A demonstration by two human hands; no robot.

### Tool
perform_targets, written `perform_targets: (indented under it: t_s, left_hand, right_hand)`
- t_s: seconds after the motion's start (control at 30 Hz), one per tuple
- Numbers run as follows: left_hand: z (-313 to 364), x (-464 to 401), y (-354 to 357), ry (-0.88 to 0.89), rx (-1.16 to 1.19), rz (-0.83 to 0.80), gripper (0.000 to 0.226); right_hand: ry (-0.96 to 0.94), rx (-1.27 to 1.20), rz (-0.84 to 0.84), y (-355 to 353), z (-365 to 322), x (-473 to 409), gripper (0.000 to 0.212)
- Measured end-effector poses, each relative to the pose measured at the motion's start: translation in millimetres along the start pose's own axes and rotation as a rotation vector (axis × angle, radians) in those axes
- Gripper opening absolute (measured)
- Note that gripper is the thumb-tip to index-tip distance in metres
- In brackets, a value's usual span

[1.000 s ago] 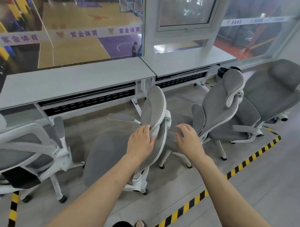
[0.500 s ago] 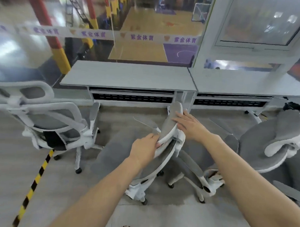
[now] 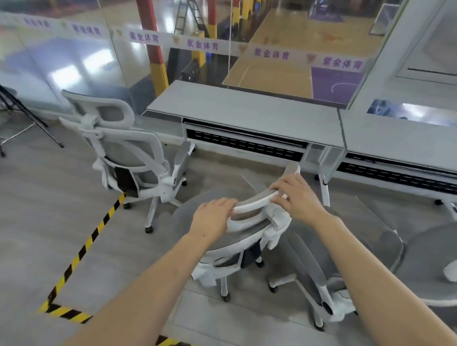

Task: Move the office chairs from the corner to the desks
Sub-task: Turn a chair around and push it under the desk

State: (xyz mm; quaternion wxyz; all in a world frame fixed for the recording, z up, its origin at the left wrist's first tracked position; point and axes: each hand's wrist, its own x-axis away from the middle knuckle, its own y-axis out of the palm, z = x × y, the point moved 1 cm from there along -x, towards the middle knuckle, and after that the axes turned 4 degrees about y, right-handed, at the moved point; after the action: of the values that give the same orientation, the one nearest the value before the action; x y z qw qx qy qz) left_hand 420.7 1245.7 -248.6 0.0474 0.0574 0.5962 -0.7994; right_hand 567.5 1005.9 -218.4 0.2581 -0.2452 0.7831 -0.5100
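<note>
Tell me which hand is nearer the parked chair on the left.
Left. The left hand grips the headrest end facing the parked chair; the right hand grips the far end.

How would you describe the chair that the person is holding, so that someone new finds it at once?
Start at the long grey desk under the window. Directly in front of it, on the floor, stands the grey chair with a white frame. Unlike the free chair to its left and the partly visible chair at the right edge, it has the left hand and the right hand gripping its headrest.

The white banner strip [image 3: 270,54] across the glass wall repeats purple characters "紫金体育", seen mirrored.
</note>
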Motion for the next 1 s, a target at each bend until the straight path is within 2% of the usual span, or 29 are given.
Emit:
perform_targets:
  t_s: [0.13,0.27,0.47,0.63,0.87,1.0]
  left_hand:
    - [-28.4,20.5,-7.1,-0.057,0.015,0.034,0.025]
    - [-61.6,39.0,-19.0,-0.095,0.073,0.070,0.026]
    - [-120.4,50.6,-37.3,-0.088,0.145,0.065,0.026]
    - [-160.8,56.2,-39.1,-0.141,0.165,0.009,0.054]
    - [-181.6,54.5,-40.3,-0.153,0.259,0.007,0.064]
    - [-181.0,57.6,-34.2,-0.203,0.222,-0.036,0.070]
  right_hand:
    - [0.001,0.009,0.096,15.8,-36.6,2.8,0.032]
    - [0.027,0.020,0.160,42.1,-74.0,4.4,0.040]
    - [0.015,0.037,0.163,63.3,-126.6,-5.1,0.037]
    - [0.088,0.124,0.285,83.2,-142.1,0.1,0.045]
    - [0.160,0.120,0.320,95.7,-173.3,-4.7,0.045]
    - [0.238,0.099,0.325,99.7,-165.6,4.0,0.060]
